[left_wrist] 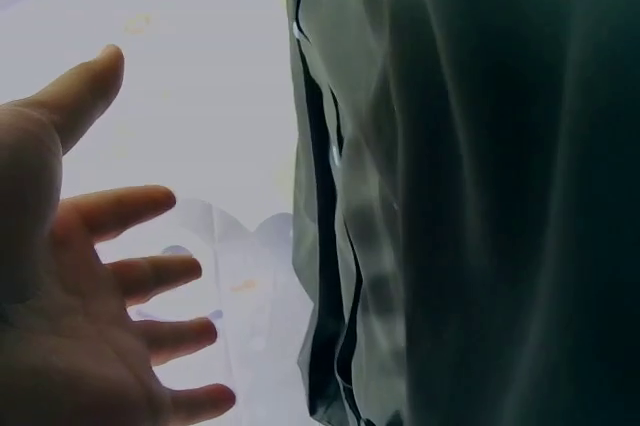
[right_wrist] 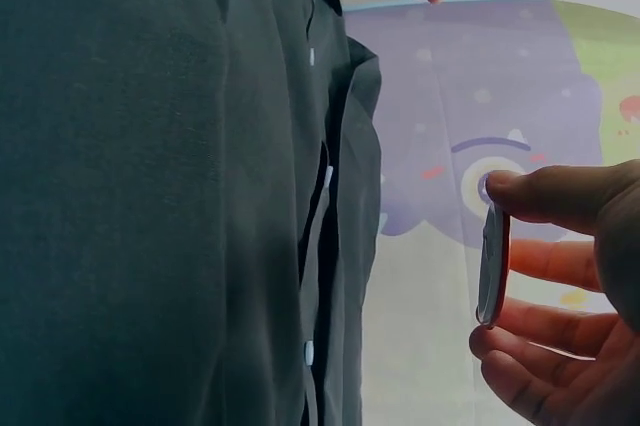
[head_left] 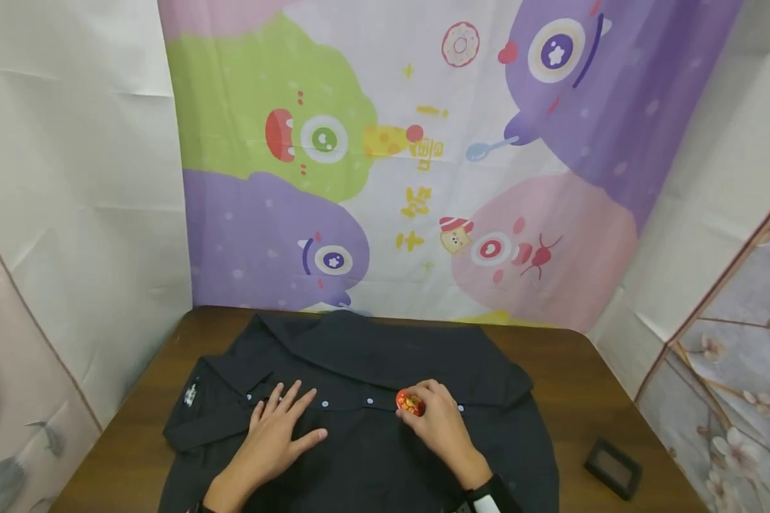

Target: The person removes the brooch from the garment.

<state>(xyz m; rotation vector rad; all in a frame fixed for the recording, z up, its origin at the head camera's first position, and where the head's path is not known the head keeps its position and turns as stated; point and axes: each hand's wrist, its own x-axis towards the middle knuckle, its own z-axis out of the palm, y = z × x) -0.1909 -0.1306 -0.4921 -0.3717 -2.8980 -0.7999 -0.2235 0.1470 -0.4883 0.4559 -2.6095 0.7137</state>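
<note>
A dark button-up shirt (head_left: 372,456) is spread over the table, its row of small pale buttons (head_left: 369,401) running across it. My right hand (head_left: 438,420) pinches a round red button badge (head_left: 410,402) with a colourful picture, between thumb and fingers above the button row. In the right wrist view the badge (right_wrist: 492,264) appears edge-on, with a silvery back and red rim, apart from the cloth. My left hand (head_left: 281,438) hovers over the shirt to the left, fingers straight and spread. It holds nothing, as the left wrist view of that hand (left_wrist: 90,286) confirms.
A small black rectangular case (head_left: 612,468) lies on the brown table (head_left: 616,399) to the right of the shirt. Behind the table hangs a cartoon-printed cloth (head_left: 411,178), with white cloth walls (head_left: 83,142) at the sides.
</note>
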